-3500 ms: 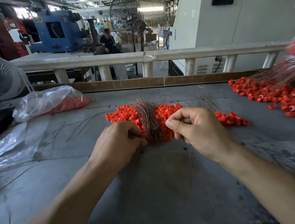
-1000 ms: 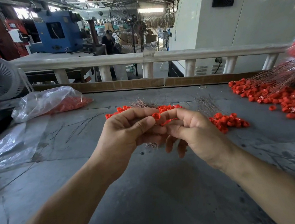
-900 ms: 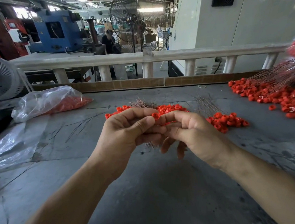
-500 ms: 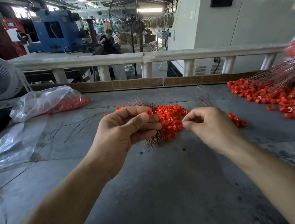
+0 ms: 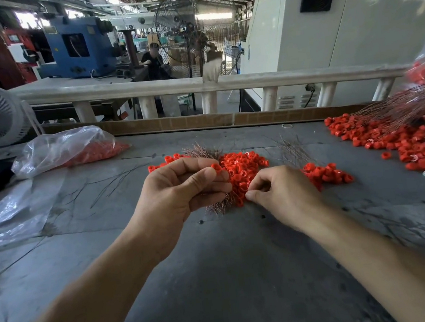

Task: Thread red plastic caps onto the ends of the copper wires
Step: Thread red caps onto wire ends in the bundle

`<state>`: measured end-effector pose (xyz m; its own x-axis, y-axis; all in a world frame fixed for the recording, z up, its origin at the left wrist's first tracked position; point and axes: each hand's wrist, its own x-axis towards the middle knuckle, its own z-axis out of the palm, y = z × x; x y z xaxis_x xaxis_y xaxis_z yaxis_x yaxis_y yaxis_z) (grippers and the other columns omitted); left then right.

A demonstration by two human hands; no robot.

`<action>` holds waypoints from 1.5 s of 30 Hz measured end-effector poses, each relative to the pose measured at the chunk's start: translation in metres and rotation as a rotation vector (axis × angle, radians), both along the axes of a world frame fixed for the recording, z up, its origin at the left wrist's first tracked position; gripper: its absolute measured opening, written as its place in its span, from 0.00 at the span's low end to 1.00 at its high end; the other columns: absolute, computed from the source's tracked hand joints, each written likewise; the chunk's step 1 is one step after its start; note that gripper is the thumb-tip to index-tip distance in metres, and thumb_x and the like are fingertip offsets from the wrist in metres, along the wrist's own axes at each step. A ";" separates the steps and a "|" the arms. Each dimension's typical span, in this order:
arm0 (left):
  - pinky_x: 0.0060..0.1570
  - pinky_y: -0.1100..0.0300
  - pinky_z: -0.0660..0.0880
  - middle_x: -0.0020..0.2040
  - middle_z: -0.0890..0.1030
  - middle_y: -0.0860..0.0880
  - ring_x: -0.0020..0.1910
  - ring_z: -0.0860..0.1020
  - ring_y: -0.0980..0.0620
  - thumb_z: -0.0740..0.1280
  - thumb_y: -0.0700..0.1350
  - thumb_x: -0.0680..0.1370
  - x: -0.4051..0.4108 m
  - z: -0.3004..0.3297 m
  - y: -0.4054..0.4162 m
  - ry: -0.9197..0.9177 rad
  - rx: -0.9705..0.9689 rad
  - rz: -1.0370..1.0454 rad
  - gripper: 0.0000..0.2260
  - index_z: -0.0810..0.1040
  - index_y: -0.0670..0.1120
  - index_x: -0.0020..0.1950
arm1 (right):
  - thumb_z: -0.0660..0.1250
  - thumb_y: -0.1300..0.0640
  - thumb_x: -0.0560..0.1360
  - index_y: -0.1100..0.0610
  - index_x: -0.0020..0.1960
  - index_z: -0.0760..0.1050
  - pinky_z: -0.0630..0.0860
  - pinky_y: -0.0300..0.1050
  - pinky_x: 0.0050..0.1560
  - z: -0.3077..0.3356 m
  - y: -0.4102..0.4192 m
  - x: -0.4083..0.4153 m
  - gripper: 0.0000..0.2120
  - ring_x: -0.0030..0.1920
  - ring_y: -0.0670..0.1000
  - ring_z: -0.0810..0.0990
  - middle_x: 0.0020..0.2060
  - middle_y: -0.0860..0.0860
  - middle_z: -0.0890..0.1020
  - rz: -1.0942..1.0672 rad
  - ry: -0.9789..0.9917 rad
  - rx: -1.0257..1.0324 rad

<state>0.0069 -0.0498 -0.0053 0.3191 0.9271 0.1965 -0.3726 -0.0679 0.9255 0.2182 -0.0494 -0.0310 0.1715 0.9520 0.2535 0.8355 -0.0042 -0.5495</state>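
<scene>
Right hand (image 5: pixel 286 194) dropped from left hand (image 5: pixel 180 191) to cap pile (image 5: pixel 244 167), pinching; left pinches cap (image 5: pixel 216 166).

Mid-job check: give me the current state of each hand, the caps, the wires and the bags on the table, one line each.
Left hand: raised, pinching one red plastic cap at its fingertips.
Right hand: lowered, fingertips pinched at the edge of the middle pile of loose red caps.
Bundle of thin copper wires: lying under the left hand.
Clear plastic bag of red caps: lying on its side.
Right-hand heap of capped wires: piled, untouched.
</scene>
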 end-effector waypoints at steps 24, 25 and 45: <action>0.45 0.58 0.82 0.44 0.86 0.37 0.43 0.86 0.44 0.72 0.39 0.72 0.005 -0.005 -0.004 0.172 0.152 0.030 0.12 0.81 0.36 0.54 | 0.80 0.59 0.70 0.50 0.43 0.85 0.81 0.42 0.44 0.041 -0.038 -0.028 0.06 0.41 0.44 0.83 0.38 0.44 0.85 0.308 0.408 0.293; 0.45 0.58 0.82 0.44 0.86 0.38 0.44 0.86 0.44 0.72 0.39 0.72 0.004 -0.005 -0.005 0.185 0.165 0.036 0.11 0.81 0.37 0.53 | 0.79 0.59 0.70 0.51 0.44 0.85 0.81 0.42 0.46 0.041 -0.039 -0.029 0.06 0.42 0.44 0.84 0.38 0.44 0.85 0.318 0.397 0.291; 0.46 0.57 0.83 0.46 0.86 0.37 0.46 0.86 0.43 0.72 0.41 0.74 0.002 -0.003 -0.005 0.124 0.130 0.019 0.10 0.83 0.39 0.53 | 0.78 0.66 0.71 0.57 0.45 0.87 0.78 0.33 0.49 0.037 -0.040 -0.034 0.06 0.47 0.43 0.83 0.44 0.46 0.85 0.363 0.298 0.499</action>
<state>0.0092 -0.0552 -0.0080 0.3311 0.9026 0.2753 -0.2541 -0.1957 0.9472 0.1839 -0.0893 0.0064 -0.0058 0.7438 0.6684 0.5494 0.5609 -0.6193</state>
